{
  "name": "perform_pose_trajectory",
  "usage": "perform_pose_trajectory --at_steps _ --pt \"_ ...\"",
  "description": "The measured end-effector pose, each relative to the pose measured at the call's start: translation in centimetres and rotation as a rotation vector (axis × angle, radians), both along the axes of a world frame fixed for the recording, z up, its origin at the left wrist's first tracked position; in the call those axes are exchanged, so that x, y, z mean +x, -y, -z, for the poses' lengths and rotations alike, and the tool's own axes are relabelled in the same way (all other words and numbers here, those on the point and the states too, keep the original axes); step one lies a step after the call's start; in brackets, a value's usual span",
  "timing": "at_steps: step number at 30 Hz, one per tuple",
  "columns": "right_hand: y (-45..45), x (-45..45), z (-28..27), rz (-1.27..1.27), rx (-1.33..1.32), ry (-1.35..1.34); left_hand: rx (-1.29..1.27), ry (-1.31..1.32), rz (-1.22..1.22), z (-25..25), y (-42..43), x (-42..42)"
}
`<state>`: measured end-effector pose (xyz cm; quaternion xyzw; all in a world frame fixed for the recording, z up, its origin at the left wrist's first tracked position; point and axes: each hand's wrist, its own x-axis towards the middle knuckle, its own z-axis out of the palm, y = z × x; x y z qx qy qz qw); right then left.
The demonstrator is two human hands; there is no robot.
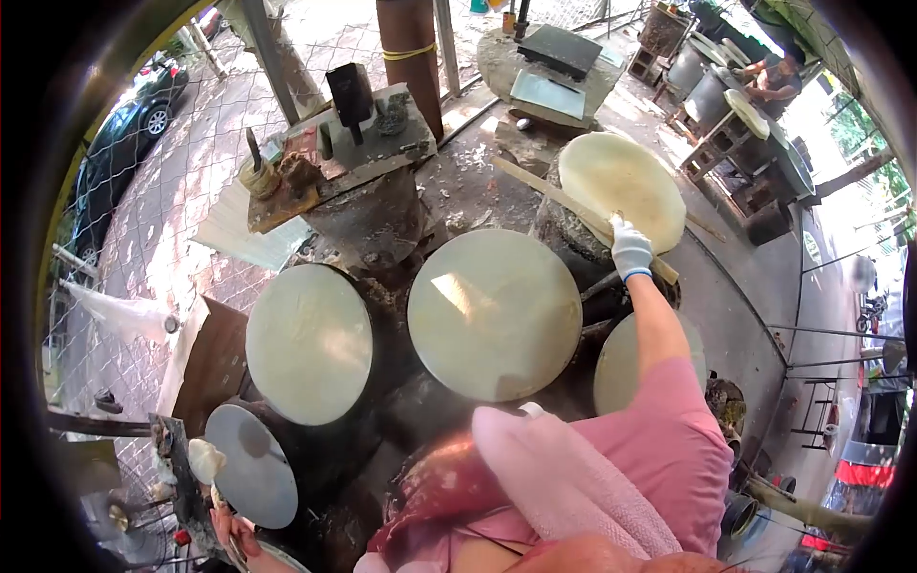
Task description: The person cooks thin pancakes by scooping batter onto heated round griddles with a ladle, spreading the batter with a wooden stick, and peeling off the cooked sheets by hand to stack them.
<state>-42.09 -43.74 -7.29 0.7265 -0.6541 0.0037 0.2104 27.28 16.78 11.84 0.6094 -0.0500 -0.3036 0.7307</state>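
Note:
My right hand (631, 248), in a white knit glove with a blue cuff, reaches out to the near edge of a large, thin, pale round flatbread (623, 186). Its fingers are closed at that edge. The flatbread lies over a dark round support with a wooden stick (549, 191) across it. At the lower left my bare left hand (237, 537) has its fingers curled; what they hold is too small to make out. Just above them is a pale dough-like lump (205, 460), beside a grey round griddle (252, 466).
Pale round griddle tops (495, 315) stand before me, one left (309, 344), one right (616, 368) partly behind my arm. A cluttered block table (373, 143) and a round table (497, 72) stand beyond. A person (776, 81) works far right.

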Motion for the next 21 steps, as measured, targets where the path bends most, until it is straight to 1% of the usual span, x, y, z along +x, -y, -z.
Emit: perform_pose_trajectory --at_steps 2,3,4,5,6,7,8,9,10,11,12,14,15,16,17,18,19,20,21 --pt "0.0 -0.7 -0.4 0.036 0.034 0.047 -0.007 0.020 0.006 0.0 -0.5 0.8" --pt "-0.3 -0.9 -1.2 0.028 0.058 0.144 -0.019 0.024 0.012 0.2 -0.6 1.2" --pt "-1.0 -0.9 -2.2 -0.010 0.049 0.250 -0.052 0.018 0.030 0.9 -0.8 2.0" --pt "-1.1 -2.2 -1.6 -0.081 0.044 0.316 -0.095 0.003 0.042 1.6 -1.0 2.6" --pt "-2.9 -1.2 -3.3 -0.167 0.014 0.371 -0.207 -0.039 0.040 3.5 -2.8 4.0" --pt "-4.6 0.1 -4.3 -0.183 0.056 0.409 -0.319 -0.084 0.041 5.2 -4.7 5.3" --pt "-5.7 0.4 -3.2 -0.150 0.116 0.705 -0.352 -0.080 -0.005 4.7 -3.9 4.2" --pt "-7.2 2.2 -3.7 -0.055 0.209 0.811 -0.516 -0.148 0.088 5.8 -4.3 5.1" --pt "-7.3 0.8 0.6 -0.194 0.184 1.047 -0.665 -0.229 0.188 7.0 -4.7 5.9" --pt "-9.9 4.2 0.4 -0.172 0.206 1.045 -0.492 -0.124 0.097 5.9 -3.4 5.2" --pt "-13.4 8.5 -1.3 -0.130 0.208 1.035 -0.303 -0.037 0.014 4.7 -2.0 4.5" --pt "-20.0 18.3 -2.1 -0.278 0.408 1.262 -0.159 -0.189 -0.003 7.4 -2.3 8.4" --pt "-23.7 23.8 -2.8 -0.303 0.501 1.231 -0.024 -0.154 0.010 8.1 -2.1 9.8" --pt "-27.4 29.9 -3.6 -0.322 0.582 1.189 0.103 -0.127 0.032 9.5 -1.9 11.3" --pt "-31.6 36.3 -5.1 -0.386 0.683 1.345 0.168 -0.071 0.036 10.9 -1.9 12.4" --pt "-34.7 41.0 -4.7 -0.386 0.850 1.359 0.234 -0.016 0.038 12.8 -2.1 13.5" --pt "-38.1 45.8 -3.3 -0.451 0.828 1.378 0.257 0.041 0.057 15.4 -2.8 14.9" --pt "-40.9 50.1 -4.0 -0.450 0.963 1.256 0.278 0.097 0.076 18.4 -3.5 16.1" --pt "-43.5 54.1 -3.7 -0.521 0.917 1.186 0.296 0.154 0.092 20.2 -4.0 17.0"
